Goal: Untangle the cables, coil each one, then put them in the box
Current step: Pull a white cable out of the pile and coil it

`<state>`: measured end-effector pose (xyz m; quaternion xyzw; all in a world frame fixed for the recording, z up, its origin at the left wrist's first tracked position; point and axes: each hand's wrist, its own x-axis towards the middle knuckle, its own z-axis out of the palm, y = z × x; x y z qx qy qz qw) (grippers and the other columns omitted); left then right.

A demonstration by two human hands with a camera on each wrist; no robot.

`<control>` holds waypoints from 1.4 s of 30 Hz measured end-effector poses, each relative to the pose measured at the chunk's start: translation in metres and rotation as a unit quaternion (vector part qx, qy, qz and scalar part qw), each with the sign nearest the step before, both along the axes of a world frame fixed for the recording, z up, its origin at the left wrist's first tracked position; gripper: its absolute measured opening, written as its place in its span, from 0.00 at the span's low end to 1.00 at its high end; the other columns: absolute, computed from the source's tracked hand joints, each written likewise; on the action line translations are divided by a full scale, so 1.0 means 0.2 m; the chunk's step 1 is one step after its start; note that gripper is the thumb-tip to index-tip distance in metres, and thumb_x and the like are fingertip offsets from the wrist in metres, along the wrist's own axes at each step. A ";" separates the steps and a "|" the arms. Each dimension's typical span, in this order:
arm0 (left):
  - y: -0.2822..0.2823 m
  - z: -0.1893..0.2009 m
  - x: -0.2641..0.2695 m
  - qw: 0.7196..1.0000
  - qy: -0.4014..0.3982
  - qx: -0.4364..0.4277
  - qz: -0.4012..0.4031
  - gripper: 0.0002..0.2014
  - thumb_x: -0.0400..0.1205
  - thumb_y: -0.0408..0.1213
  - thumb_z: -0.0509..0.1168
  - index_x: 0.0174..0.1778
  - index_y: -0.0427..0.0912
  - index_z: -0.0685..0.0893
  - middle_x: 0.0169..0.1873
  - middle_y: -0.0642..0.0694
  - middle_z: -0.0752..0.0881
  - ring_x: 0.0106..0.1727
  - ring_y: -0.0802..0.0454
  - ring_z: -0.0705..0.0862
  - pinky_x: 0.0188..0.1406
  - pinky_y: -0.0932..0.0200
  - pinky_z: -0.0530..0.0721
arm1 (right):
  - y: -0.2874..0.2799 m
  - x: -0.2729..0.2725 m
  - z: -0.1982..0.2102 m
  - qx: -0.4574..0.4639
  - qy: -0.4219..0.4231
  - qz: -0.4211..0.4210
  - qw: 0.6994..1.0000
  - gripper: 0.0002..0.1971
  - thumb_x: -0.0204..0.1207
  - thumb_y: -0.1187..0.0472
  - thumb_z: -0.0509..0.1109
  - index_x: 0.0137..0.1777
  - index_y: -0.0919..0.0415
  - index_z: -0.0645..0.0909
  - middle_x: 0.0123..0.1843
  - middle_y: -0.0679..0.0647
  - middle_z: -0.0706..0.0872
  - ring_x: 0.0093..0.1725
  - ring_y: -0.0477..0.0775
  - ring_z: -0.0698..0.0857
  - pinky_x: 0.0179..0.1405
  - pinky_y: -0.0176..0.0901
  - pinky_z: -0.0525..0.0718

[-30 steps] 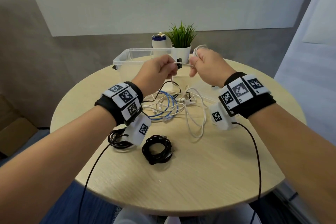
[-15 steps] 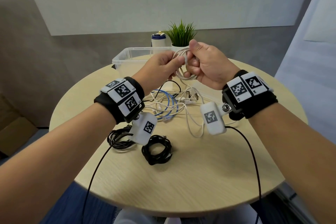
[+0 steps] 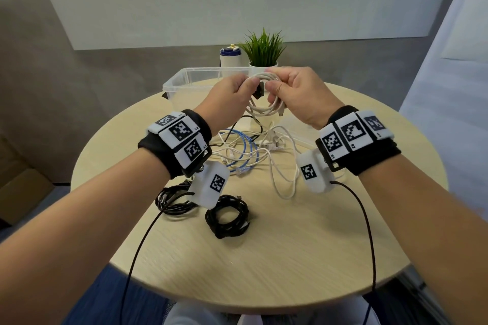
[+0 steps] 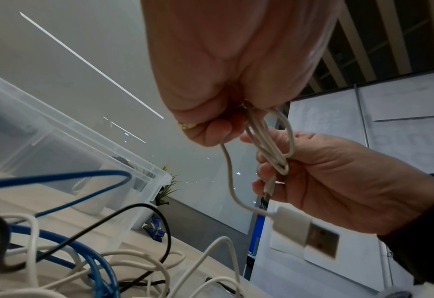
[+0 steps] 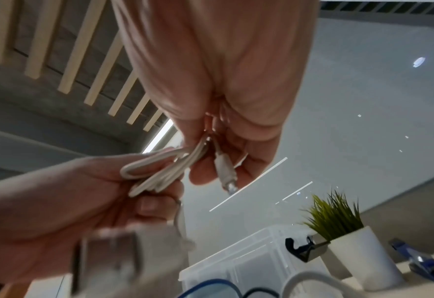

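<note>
Now the white USB cable (image 3: 264, 103), a taut strand between the hands a second ago, hangs as a gathered coil pinched by left hand (image 3: 229, 97) and right hand (image 3: 297, 93) above the bench (image 3: 290, 245), nearly ready for the clear plastic box (image 3: 184, 79).

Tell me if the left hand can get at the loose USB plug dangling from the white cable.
Probably not as things stand: the left hand grips the white cable coil, and so does the right hand. The USB plug hangs unobstructed below.
</note>
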<state>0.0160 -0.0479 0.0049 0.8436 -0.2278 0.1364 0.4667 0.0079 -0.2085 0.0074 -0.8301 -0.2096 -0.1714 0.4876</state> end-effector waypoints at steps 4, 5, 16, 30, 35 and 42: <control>-0.01 -0.01 0.00 0.999 -0.031 0.006 0.009 0.15 0.88 0.44 0.53 0.34 0.51 0.72 0.26 0.53 0.73 0.28 0.56 0.70 0.35 0.56 0.71 | 0.01 0.00 0.02 -0.055 0.018 -0.015 0.998 0.12 0.84 0.62 0.61 0.42 0.61 0.83 0.30 0.50 0.83 0.27 0.43 0.83 0.38 0.49 0.88; -0.01 -0.02 0.00 0.999 -0.039 0.014 0.012 0.14 0.88 0.44 0.53 0.35 0.52 0.71 0.27 0.53 0.73 0.29 0.57 0.71 0.35 0.56 0.71 | 0.01 0.01 0.02 -0.047 0.034 -0.012 0.998 0.12 0.84 0.61 0.62 0.42 0.62 0.84 0.30 0.51 0.84 0.29 0.47 0.85 0.41 0.51 0.89; 0.07 -0.05 0.01 0.997 0.029 -0.055 -0.035 0.11 0.88 0.35 0.53 0.43 0.44 0.78 0.28 0.46 0.82 0.29 0.54 0.79 0.33 0.62 0.81 | -0.04 0.03 0.00 0.130 0.081 -0.007 0.988 0.04 0.78 0.65 0.71 0.44 0.61 0.87 0.32 0.58 0.87 0.27 0.52 0.87 0.38 0.56 0.90; 0.07 -0.09 0.07 0.995 0.088 -0.016 0.054 0.11 0.85 0.28 0.59 0.36 0.39 0.78 0.35 0.39 0.85 0.32 0.51 0.87 0.32 0.65 0.87 | -0.03 -0.01 0.02 0.178 0.118 0.015 0.977 0.07 0.79 0.65 0.70 0.47 0.69 0.86 0.29 0.57 0.85 0.24 0.51 0.84 0.35 0.57 0.90; 0.07 -0.08 0.09 0.990 0.078 -0.062 0.102 0.08 0.86 0.27 0.55 0.44 0.36 0.77 0.35 0.40 0.83 0.37 0.46 0.84 0.29 0.66 0.86 | -0.02 -0.02 -0.01 0.161 0.154 0.029 0.974 0.07 0.79 0.64 0.69 0.44 0.67 0.85 0.28 0.56 0.85 0.23 0.50 0.83 0.30 0.52 0.90; 0.07 -0.06 0.07 0.972 0.118 -0.189 0.080 0.11 0.86 0.25 0.54 0.40 0.40 0.73 0.34 0.41 0.84 0.25 0.57 0.85 0.31 0.65 0.88 | -0.01 -0.01 -0.03 0.136 0.164 0.015 0.977 0.07 0.80 0.64 0.68 0.42 0.65 0.84 0.29 0.57 0.83 0.21 0.47 0.83 0.28 0.48 0.90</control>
